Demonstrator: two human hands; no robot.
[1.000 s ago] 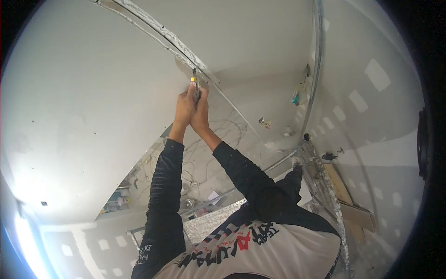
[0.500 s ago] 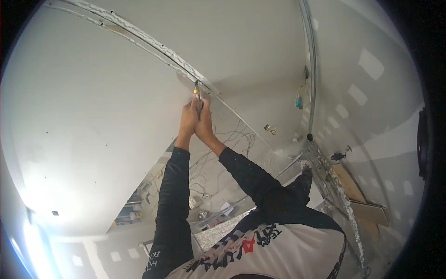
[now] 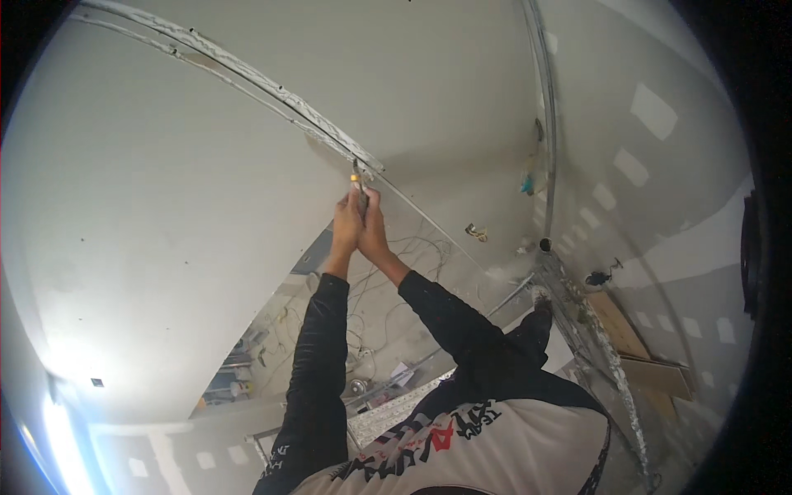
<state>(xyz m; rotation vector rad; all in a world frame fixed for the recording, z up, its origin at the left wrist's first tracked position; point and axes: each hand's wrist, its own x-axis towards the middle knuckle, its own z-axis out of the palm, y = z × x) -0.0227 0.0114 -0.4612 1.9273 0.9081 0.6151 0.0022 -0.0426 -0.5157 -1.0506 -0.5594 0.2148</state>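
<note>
Both arms reach up in front of me, with my hands pressed together on one tool. It looks like a utility knife (image 3: 356,178), slim and dark with a yellow-orange band, though much of its handle is hidden by my fingers. My left hand (image 3: 346,224) is closed around its left side. From the right, my right hand (image 3: 374,223) wraps the same handle. The tool's narrow tip is at the lower edge of a rough white strip (image 3: 280,95), close to where that strip ends. Whether the tip touches it I cannot tell.
A large pale board (image 3: 148,214) spreads to the left. A metal rail (image 3: 550,124) runs down the right side. Tangled cables (image 3: 412,252) and loose items lie on the floor far below. A plaster-spattered metal frame (image 3: 606,351) stands by my foot, near brown boards (image 3: 627,334).
My two hands and the tool have shifted a little down and right, along the strip toward its end. The grip looks the same. The whole view has moved slightly.
</note>
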